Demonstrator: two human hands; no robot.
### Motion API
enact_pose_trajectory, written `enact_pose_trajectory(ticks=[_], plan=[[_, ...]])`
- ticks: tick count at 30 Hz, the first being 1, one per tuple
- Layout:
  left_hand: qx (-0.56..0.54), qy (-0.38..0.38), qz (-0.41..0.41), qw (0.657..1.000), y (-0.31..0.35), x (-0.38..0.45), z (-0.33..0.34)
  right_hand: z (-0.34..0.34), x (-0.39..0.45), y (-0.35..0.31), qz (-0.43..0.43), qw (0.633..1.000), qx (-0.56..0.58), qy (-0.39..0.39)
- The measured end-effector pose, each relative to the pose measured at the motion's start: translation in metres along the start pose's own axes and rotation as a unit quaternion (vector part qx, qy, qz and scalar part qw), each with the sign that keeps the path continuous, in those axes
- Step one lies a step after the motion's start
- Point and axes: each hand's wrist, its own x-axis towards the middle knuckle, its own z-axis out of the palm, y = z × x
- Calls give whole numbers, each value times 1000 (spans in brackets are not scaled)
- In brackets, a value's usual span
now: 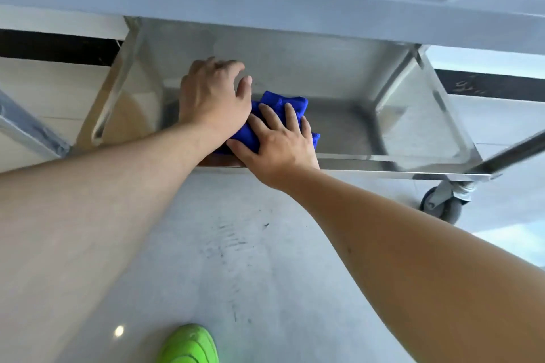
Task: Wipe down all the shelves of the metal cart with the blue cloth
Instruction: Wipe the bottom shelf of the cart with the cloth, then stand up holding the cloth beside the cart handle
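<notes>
Blue cloth (284, 103) on metal cart's lower shelf (348, 127), right hand (280, 141) flat on it, left hand (213, 97) open alongside

arms: both bare to the frame's edge, no sleeves, watch or bands showing
left hand (213, 97): bare, no glove, no rings seen
right hand (277, 146): bare, no glove or rings
footwear: one bright green shoe (188, 345), ridged top

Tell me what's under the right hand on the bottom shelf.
The right hand presses flat on the bunched blue cloth, which lies on the cart's bottom shelf. The left hand overlaps the cloth's left edge. The shelf surface beneath the cloth is hidden.
</notes>
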Motion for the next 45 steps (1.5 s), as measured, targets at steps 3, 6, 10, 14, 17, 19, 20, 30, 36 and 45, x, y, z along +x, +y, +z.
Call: enact_pose_trajectory(ticks=[3, 6, 10, 14, 17, 19, 20, 30, 36, 45], plan=[[-9, -20, 32, 999, 22, 2, 13, -15, -18, 53, 67, 997, -18, 23], [-16, -37, 66, 997, 40, -1, 26, -30, -38, 106, 142, 989, -29, 40], [-34, -65, 101, 992, 64, -4, 40, -51, -61, 167, 244, 968, -29, 58], [-44, -93, 120, 988, 90, -4, 47, -69, -84, 212, 339, 938, -8, 65], [-64, -123, 134, 981, 117, -12, 52, -78, -97, 227, 376, 922, 22, 88], [-85, -145, 143, 975, 138, -22, 53, -84, -99, 226, 378, 921, 25, 93], [-95, -160, 142, 972, 149, -28, 53, -87, -100, 223, 381, 920, 22, 88], [-96, -281, 100, 950, 222, -64, -38, -162, -143, 161, 365, 914, 141, -103], [-38, -372, 93, 923, 267, -75, -159, -260, -193, 100, 371, 904, 167, -130], [32, -409, 117, 905, 345, -31, -347, -468, -225, 39, 369, 898, 198, -131]])
